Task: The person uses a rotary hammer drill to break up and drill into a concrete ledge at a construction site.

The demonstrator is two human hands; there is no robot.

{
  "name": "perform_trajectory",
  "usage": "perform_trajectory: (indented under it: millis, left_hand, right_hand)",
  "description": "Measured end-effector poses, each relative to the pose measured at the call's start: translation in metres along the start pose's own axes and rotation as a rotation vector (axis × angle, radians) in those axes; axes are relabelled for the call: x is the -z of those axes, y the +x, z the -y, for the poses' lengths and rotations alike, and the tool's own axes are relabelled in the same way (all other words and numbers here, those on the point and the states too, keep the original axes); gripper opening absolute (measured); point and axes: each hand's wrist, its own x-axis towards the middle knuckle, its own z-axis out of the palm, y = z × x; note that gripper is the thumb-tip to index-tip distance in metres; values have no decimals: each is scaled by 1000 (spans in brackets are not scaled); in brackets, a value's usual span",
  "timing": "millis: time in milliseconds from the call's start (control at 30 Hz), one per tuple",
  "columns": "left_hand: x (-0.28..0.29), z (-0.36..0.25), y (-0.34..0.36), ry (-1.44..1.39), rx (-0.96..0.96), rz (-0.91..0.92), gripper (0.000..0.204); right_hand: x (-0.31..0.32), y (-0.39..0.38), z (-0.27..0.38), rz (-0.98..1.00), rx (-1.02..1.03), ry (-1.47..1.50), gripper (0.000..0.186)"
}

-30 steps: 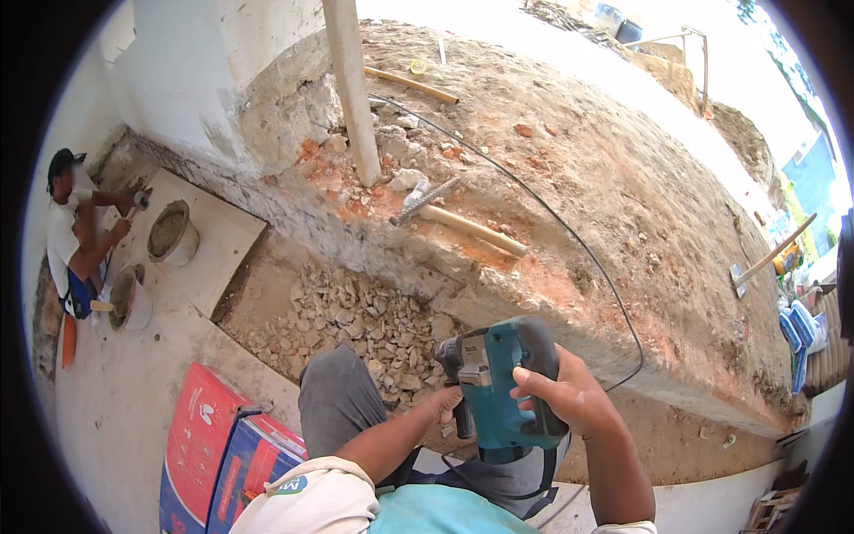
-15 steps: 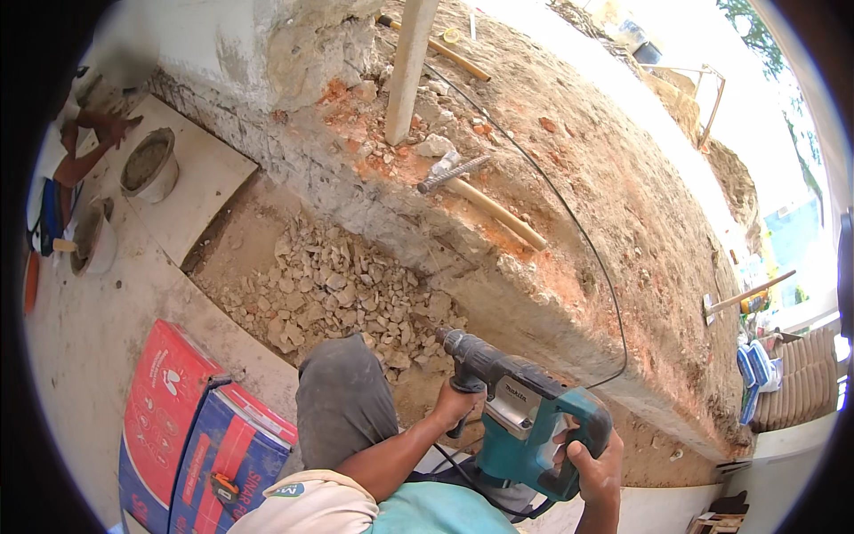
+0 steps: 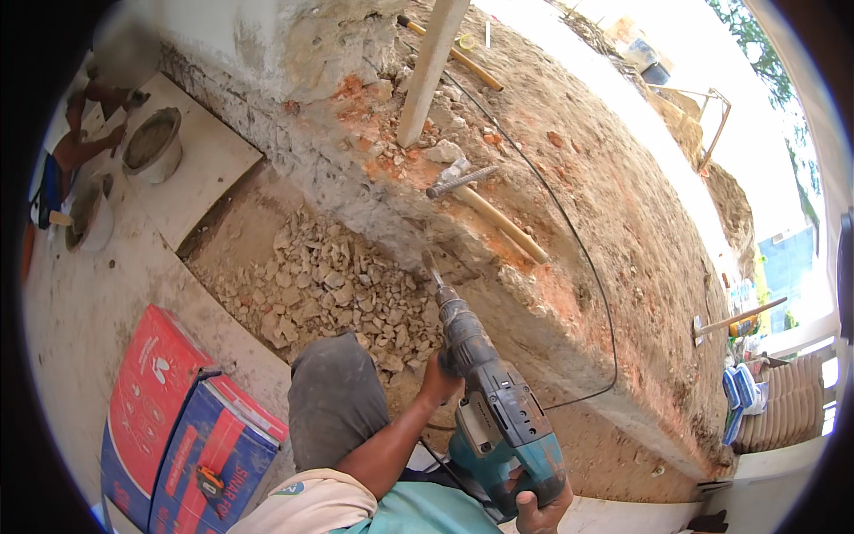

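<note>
Left hand [image 3: 438,378]: fingers wrapped shut around a side grip, knuckles facing up and left.
Left forearm: bare, rising from the lower middle of the view, slanting up and right, elbow bent near the torso.
Right hand [image 3: 541,513]: low at the bottom edge, fingers curled tight around a rear grip, only partly in view.
Right forearm: out of view below the edge.
Knee: bent, in grey cloth, just left of the left forearm.

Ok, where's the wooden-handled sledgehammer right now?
In the head view, the wooden-handled sledgehammer lies up on the broken concrete ledge, just right of the pale upright post and beyond the teal demolition hammer's chisel tip.
</note>
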Motion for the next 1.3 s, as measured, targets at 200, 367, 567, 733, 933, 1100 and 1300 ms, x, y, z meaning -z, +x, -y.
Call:
perform_trajectory:
  millis: [200, 367, 567, 733, 933, 1100, 1300]
  left_hand:
    - [18, -7, 14, -241, 145, 46, 23]
    - [13, -122, 6, -608, 855, 127, 22]
    - [28, -169, 0, -703, 747, 100, 23]
    - [30, -128, 8, -1042, 871, 369, 29]
    - [27, -113, 19, -1045, 1008, 433, 31]
    - [24, -54, 13, -1039, 598, 201, 35]
    - [-1, -43, 22, -590, 141, 22, 36]
  right_hand:
    - [-33, 19, 47, 316, -37, -268, 67]
    - [-69, 37, 83, 477, 247, -633, 68]
    - [-91, 36, 102, 500, 257, -670, 68]
    - [-98, 42, 108, 461, 278, -682, 66]
    - [-96, 40, 113, 440, 247, -682, 62]
    - [-81, 54, 86, 408, 200, -627, 68]
    - [-24, 49, 45, 136, 59, -264, 56]
